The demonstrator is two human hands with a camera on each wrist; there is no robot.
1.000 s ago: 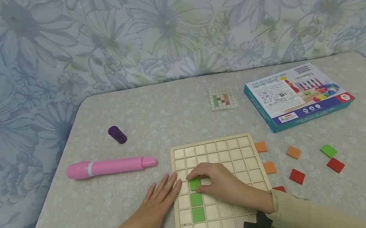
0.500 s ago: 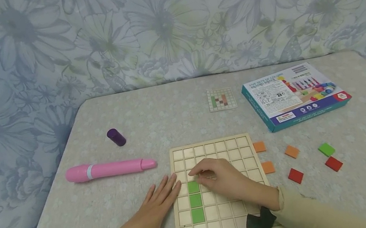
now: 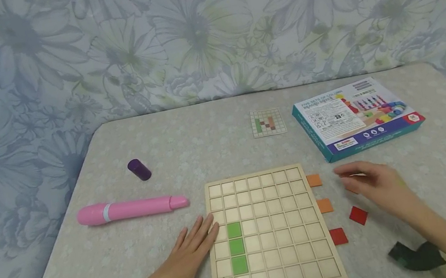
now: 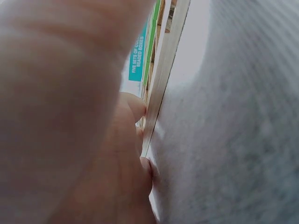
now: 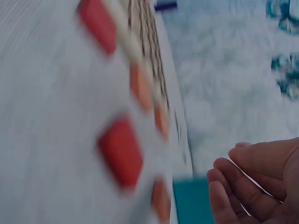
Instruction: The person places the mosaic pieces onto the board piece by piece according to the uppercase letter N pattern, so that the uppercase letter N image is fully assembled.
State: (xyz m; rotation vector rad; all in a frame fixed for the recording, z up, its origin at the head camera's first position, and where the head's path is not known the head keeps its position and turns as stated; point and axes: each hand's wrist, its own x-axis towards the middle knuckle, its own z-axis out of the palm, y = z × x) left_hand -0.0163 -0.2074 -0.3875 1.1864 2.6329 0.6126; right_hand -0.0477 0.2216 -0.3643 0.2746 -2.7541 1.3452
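Note:
My left hand lies with fingers spread at the left edge of a wooden grid board, its fingertips at the frame. Three green square tiles fill neighbouring cells of one column. To the board's right, my right hand is over the loose tiles, fingers loosely bent and nothing between them. Partly under its fingertips shows an orange tile. Nearby lies a red tile. The green tile and second red tile at the far right are hidden behind this hand.
Along the board's right edge sit two orange tiles and one red tile. Behind are a small pattern card and a flat cardboard box. At left lie a pink rod-shaped thing and a dark purple cylinder.
The right hand was at the topmost green tile in the column; it let go, lifted off and has moved right to the loose tiles. The left hand stays in place.

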